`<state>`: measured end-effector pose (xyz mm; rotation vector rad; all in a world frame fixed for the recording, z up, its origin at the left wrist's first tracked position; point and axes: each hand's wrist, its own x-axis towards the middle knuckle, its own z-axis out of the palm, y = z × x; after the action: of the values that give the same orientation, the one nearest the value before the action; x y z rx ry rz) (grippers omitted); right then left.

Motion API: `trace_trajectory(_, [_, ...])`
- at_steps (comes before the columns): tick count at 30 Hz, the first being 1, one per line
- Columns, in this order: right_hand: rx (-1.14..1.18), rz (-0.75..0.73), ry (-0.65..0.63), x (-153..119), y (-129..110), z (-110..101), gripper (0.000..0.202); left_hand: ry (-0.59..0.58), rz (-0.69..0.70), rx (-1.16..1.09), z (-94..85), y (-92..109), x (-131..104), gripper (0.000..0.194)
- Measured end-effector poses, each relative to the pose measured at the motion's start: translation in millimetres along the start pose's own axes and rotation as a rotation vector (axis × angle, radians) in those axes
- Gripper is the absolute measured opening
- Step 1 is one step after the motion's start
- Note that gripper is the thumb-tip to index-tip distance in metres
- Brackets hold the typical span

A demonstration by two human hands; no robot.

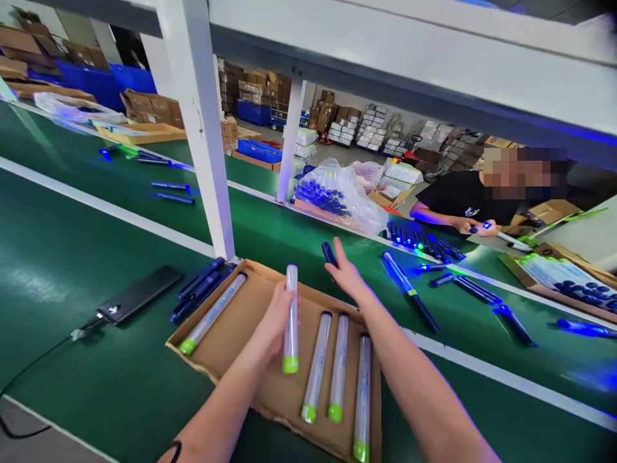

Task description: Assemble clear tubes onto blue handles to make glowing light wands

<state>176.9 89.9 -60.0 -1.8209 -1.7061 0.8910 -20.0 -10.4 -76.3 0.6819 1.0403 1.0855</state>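
Green belting covers the long desk (72, 257), with cartons stacked in the warehouse behind. Over a flat cardboard tray (231, 315) the left hand (278, 315) is closed round a clear tube with a green cap (291, 318), holding it nearly upright. Three like tubes (340, 366) lie side by side in the tray just right of it, and another (212, 313) lies along the tray's left edge. Beyond the tray's far edge the right hand (344, 273) curls round a dark blue pen-shaped device (330, 253). More blue devices (409, 289) lie scattered to the right. A black power bank (139, 294) lies left. Across the desk a person in black (463, 199) handles a lit device.
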Motion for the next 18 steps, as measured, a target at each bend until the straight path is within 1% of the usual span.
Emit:
trace_trajectory(1, [0.040,-0.038,-0.010,-28.8,6.7,-13.7,0.061,-0.020,-0.040,-0.190,3.5,6.8,1.5,0.018])
trace_trajectory(2, [0.077,-0.069,-0.019,-61.5,13.1,-24.8,0.070,-0.053,-0.072,-0.272,8.7,12.3,2.4,0.018])
trace_trajectory(3, [0.113,-0.100,-0.043,-97.3,19.0,-32.3,0.076,-0.081,-0.087,-0.302,15.3,16.1,2.3,0.019])
trace_trajectory(4, [0.143,-0.120,-0.079,-134.8,24.6,-35.4,0.073,-0.106,-0.095,-0.358,22.8,18.4,1.1,0.020])
trace_trajectory(5, [0.169,-0.128,-0.123,-172.4,29.8,-34.0,0.061,-0.125,-0.100,-0.426,30.5,19.4,-1.2,0.019])
trace_trajectory(6, [0.222,-0.098,-0.168,-208.1,34.5,-28.3,0.052,-0.139,-0.103,-0.499,38.3,19.2,-4.6,0.019])
trace_trajectory(8, [0.476,0.129,-0.263,-267.5,42.5,-8.6,0.056,-0.158,-0.111,-0.644,52.4,17.0,-13.3,0.018])
trace_trajectory(9, [0.544,0.187,-0.266,-289.2,45.6,2.6,0.061,-0.158,-0.114,-0.701,58.5,15.5,-18.0,0.017])
trace_trajectory(10, [0.575,0.218,-0.238,-305.3,48.1,12.7,0.067,-0.153,-0.115,-0.736,63.9,13.9,-22.7,0.017])
trace_trajectory(11, [0.549,0.206,-0.196,-316.3,49.9,20.7,0.071,-0.144,-0.112,-0.744,68.7,12.4,-27.0,0.016])
trace_trajectory(13, [0.429,0.141,-0.123,-327.4,50.7,29.4,0.073,-0.134,-0.085,-0.735,76.5,9.4,-34.7,0.016])
trace_trajectory(15, [0.358,0.137,-0.060,-331.2,47.0,30.6,0.066,-0.133,-0.030,-0.720,82.0,6.8,-40.9,0.015])
trace_trajectory(17, [0.362,0.176,0.033,-334.1,39.5,29.5,0.060,-0.154,0.003,-0.704,84.9,5.4,-45.7,0.017])
trace_trajectory(18, [0.377,0.199,0.081,-336.0,35.2,29.3,0.060,-0.168,-0.002,-0.692,85.5,5.3,-47.7,0.018])
